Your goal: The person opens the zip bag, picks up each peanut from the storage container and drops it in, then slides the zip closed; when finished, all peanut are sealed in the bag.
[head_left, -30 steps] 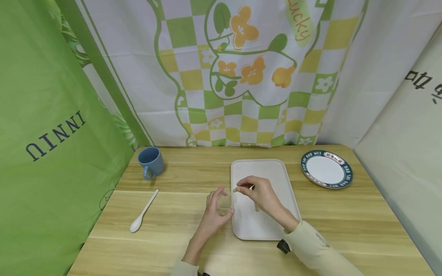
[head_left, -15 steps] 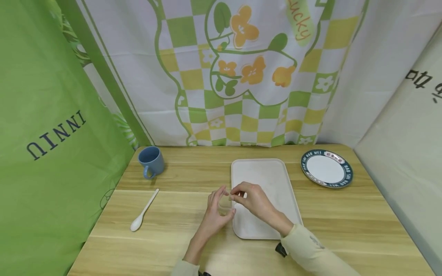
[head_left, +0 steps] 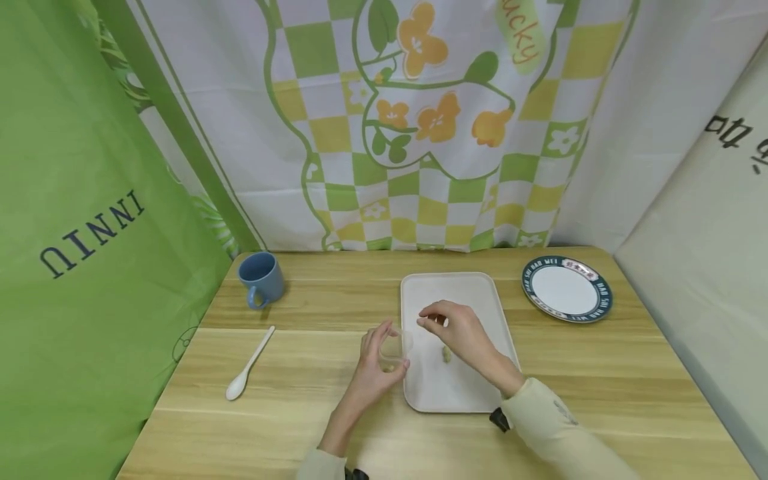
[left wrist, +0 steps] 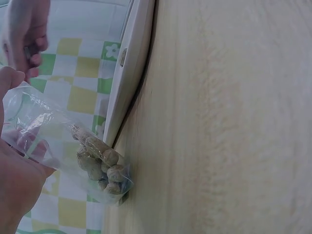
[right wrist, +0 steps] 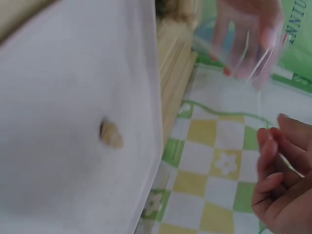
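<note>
My left hand grips a clear plastic bag by its mouth, just left of the tray. Several unshelled peanuts are gathered at the bag's bottom, close over the wooden table. Over the white tray is my right hand, its fingers loosely bent. The right wrist view shows nothing between its thumb and fingers. A lone peanut lies on the tray below that hand.
Toward the back left stands a blue mug, with a white spoon in front of it. A plate with a dark patterned rim lies at the back right. Behind the table hangs a checked curtain.
My right hand brought a peanut to the bag's mouth and let it go there, then moved back right over the tray. The left hand and bag have hardly moved.
</note>
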Tool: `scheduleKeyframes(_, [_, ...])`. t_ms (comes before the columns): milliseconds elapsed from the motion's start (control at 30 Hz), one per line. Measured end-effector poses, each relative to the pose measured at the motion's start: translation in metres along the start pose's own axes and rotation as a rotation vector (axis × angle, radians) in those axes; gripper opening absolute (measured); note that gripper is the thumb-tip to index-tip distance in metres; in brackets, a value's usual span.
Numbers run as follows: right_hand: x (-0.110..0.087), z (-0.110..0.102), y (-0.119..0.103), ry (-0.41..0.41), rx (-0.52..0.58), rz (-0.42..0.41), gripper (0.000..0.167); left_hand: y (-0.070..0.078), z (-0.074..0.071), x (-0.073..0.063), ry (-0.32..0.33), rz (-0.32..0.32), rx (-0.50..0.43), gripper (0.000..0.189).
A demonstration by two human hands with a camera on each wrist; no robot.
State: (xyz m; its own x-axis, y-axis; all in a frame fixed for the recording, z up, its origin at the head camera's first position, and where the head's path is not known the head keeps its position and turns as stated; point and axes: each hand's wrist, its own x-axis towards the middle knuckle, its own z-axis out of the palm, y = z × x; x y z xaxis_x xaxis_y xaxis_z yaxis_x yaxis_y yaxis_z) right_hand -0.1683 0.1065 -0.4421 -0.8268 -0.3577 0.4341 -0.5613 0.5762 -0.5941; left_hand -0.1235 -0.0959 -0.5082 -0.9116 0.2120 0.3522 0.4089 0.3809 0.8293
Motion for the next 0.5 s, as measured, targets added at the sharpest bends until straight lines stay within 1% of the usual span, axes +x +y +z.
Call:
scheduleKeyframes(67, [-0.001, -0.004, 0.009, -0.051, -0.064, 0.076, 0.008, 0.000, 0.000, 0.001, -0.006, -0.012, -0.004, 0.078])
scheduleKeyframes(167, [-0.006, -0.005, 0.023, -0.158, -0.149, 0.202, 0.008, 0.000, -0.001, 0.001, -0.017, -0.025, -0.013, 0.078])
scheduleKeyframes(233, [-0.011, -0.002, 0.030, -0.225, -0.191, 0.280, 0.009, 0.000, 0.000, 0.000, -0.020, -0.029, -0.019, 0.079])
scheduleKeyframes(333, [-0.018, 0.005, 0.037, -0.280, -0.223, 0.363, 0.010, 0.000, 0.000, 0.000, -0.025, -0.021, -0.026, 0.078])
scheduleKeyframes(400, [-0.021, 0.010, 0.040, -0.291, -0.236, 0.388, 0.011, 0.000, 0.001, -0.001, -0.027, -0.024, -0.023, 0.078])
scheduleKeyframes(500, [-0.025, 0.017, 0.042, -0.285, -0.242, 0.391, 0.013, 0.000, 0.001, -0.001, -0.033, -0.028, -0.017, 0.079])
